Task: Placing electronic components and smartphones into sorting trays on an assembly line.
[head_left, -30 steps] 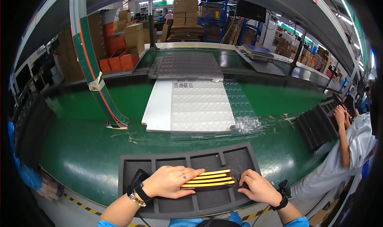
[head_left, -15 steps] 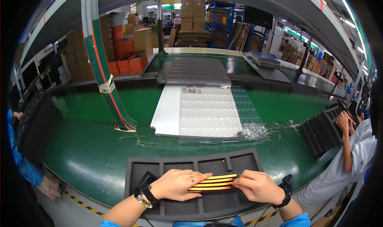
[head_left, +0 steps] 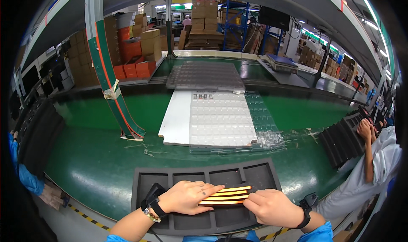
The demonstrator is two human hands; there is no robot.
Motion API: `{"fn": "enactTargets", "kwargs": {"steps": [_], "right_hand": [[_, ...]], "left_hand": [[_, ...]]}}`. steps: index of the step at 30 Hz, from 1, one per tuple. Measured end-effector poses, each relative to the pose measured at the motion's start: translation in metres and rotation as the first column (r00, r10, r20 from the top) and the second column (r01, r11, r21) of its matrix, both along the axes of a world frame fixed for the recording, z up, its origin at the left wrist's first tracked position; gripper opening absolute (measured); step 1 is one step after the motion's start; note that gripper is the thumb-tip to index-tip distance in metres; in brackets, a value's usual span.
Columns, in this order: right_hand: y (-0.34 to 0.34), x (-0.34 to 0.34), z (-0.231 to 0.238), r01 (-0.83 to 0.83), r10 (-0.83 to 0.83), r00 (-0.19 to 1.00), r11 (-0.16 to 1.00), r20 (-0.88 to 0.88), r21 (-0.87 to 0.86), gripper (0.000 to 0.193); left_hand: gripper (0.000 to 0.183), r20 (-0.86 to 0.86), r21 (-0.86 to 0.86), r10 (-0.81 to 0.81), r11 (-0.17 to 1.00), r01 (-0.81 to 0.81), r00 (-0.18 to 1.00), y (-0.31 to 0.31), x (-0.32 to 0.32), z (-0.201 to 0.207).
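Observation:
A stack of narrow dark strips with glossy orange-yellow faces [head_left: 227, 195] lies across the middle of a black foam tray [head_left: 139, 186]. My left hand [head_left: 193, 197] grips the left part, its fingers along the top and its thumb at the lower edge. At the right end, my right hand [head_left: 265, 203] pinches the strips between thumb and bent fingers. Its fingers cover that end, and my left palm hides the other. Walled compartments of the tray show around both hands. Each of my wrists carries a black strapped device.
Beyond the tray, clear plastic blister trays [head_left: 221, 123] lie partly on a white board [head_left: 172, 118]. Grey trays [head_left: 208, 75] are stacked behind. A green post [head_left: 111, 80] rises at left. Black foam trays [head_left: 340, 142] stand by a co-worker [head_left: 374, 157] at right.
My right hand has shifted slightly left and down along the strips' right end. My left hand stays nearly still. At the far left, another person's hand has moved lower.

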State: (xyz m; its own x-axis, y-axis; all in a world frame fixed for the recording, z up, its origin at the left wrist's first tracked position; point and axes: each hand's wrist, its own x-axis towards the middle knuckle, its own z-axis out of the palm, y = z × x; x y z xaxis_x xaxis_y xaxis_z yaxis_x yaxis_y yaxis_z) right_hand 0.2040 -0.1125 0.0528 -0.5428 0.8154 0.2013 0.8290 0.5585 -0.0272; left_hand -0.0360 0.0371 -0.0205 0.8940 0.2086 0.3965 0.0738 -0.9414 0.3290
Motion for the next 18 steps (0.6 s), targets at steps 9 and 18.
{"fn": "enactTargets", "kwargs": {"steps": [9,18], "right_hand": [[-0.005,0.014,-0.013,0.084,-0.083,0.989,0.996,-0.122,0.001,0.026],[-0.027,0.026,-0.055,0.214,-0.144,0.955,0.94,-0.261,0.267,0.046]], "left_hand": [[0.064,-0.031,-0.015,-0.007,1.0,0.007,1.0,-0.004,0.001,0.003],[0.064,-0.055,-0.018,-0.007,1.0,0.006,0.998,0.001,0.002,0.007]]}}
